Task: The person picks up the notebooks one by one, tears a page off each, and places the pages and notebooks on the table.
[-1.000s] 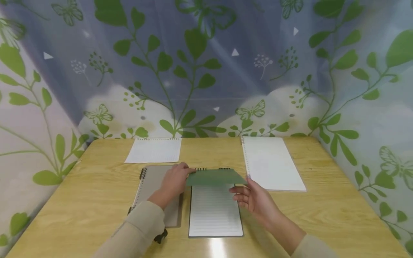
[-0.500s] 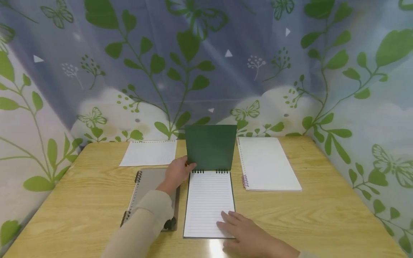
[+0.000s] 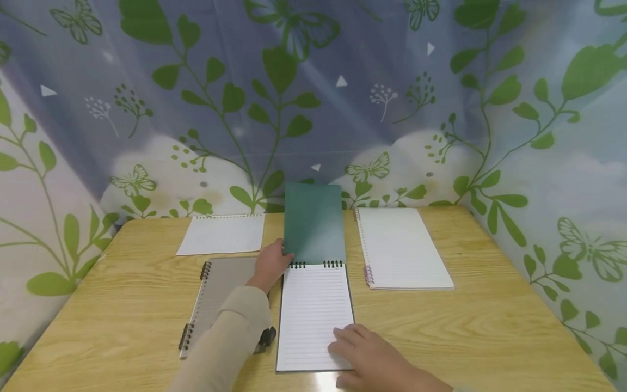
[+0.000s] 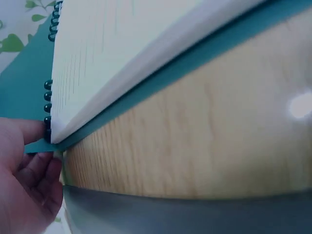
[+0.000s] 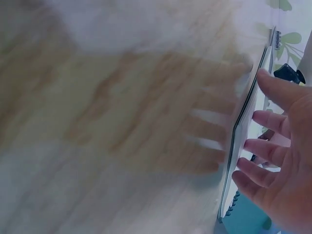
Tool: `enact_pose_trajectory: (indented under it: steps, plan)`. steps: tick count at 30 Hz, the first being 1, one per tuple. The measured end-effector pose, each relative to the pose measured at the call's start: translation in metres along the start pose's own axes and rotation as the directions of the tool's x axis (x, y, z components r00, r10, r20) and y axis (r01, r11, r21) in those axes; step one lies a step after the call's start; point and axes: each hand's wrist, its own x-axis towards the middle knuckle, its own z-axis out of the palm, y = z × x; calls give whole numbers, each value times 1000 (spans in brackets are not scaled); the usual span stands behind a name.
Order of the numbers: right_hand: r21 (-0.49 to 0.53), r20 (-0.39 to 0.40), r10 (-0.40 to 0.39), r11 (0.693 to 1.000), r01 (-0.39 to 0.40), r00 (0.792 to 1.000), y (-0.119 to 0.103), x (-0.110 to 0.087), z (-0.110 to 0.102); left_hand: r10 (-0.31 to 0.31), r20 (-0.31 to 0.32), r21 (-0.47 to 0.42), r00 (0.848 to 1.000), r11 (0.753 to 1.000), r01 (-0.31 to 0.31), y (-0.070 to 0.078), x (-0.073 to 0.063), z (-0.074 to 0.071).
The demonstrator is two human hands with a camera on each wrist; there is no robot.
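A top-bound notebook [image 3: 315, 318] lies spread in the middle of the table, lined page facing up. Its green cover [image 3: 313, 223] is raised past the black rings [image 3: 333, 264] and tilts back toward the far side. My left hand [image 3: 271, 264] holds the notebook's upper left corner. In the left wrist view its thumb [image 4: 31, 130] presses by the rings, and its other fingers curl beneath the green cover [image 4: 24, 105]. My right hand [image 3: 369, 354] rests at the lower right of the page, fingers extended. The right wrist view has those fingers [image 5: 265, 148] along the notebook's edge.
Left of the notebook lies a grey-covered ring notebook [image 3: 222, 294], partly under the left sleeve [image 3: 220, 337]. A lined sheet [image 3: 220, 234] is at the back left. A white spiral notebook [image 3: 404, 247] lies at the right. A patterned curtain [image 3: 313, 109] hangs behind the wooden table [image 3: 470, 337].
The green cover has swung up and back from low over the page. My right hand has let go of it and moved down to the page's lower right. The left hand stays by the rings.
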Motion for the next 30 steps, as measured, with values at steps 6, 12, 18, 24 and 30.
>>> enact_pose_trajectory:
  steps: [6,12,18,24,30]
  plan:
    - [-110,-45,-14,994,9,999,-3,5,2,-44,-14,36,999,998,44,3,-4,-1]
    - [-166,-24,-36,986,32,999,-4,8,0,13,-40,32,999,999,-11,-1,-10,-1]
    - [-230,-119,-111,970,82,987,-4,15,0,118,-31,32,993,993,-117,-11,-20,-7]
    - [-290,-242,-116,956,43,963,-3,17,2,201,-43,1,979,980,-201,-18,-40,-19]
    - [-121,-249,-14,993,-16,968,-4,18,1,438,32,27,899,898,-438,-12,-71,-33]
